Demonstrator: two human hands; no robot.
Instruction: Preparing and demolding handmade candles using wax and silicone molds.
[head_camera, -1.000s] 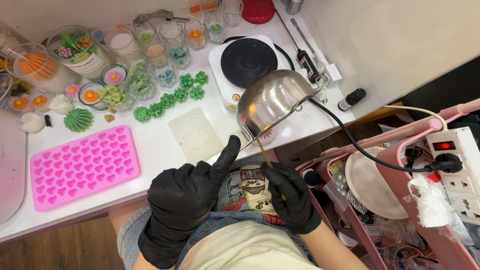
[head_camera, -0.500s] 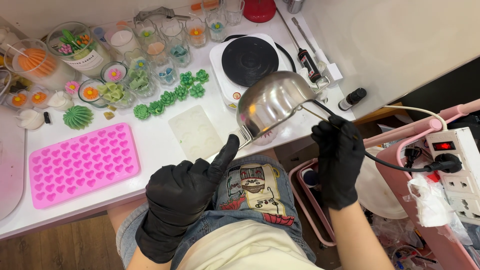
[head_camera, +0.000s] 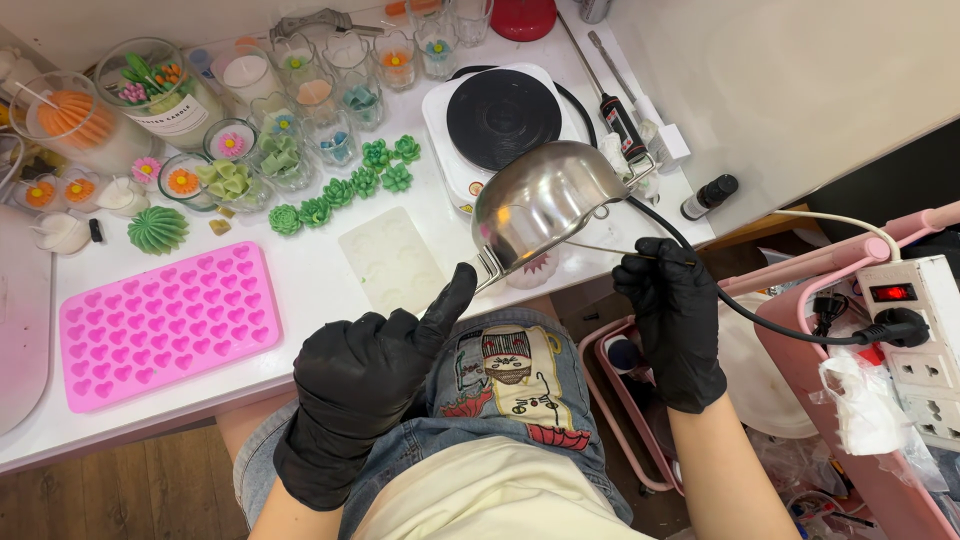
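While our left hand (head_camera: 365, 385) is gripping the handle, we are holding the steel melting pot (head_camera: 540, 205) tilted over the table (head_camera: 310, 290) edge, at one o'clock from the hand. Our right hand (head_camera: 672, 310) is pinching a thin stick (head_camera: 600, 249) at the rim. Risk: contents spilling onto the lap, if tipped further. Glossy rounded metal; matte black gloves; pink heart-cell silicone mould (head_camera: 165, 325) at nine o'clock.

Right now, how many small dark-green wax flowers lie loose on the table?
7 flowers: five in a curved row from the left end to the right end, two behind them, near the hotplate. Paler ones in glass dishes are not counted.
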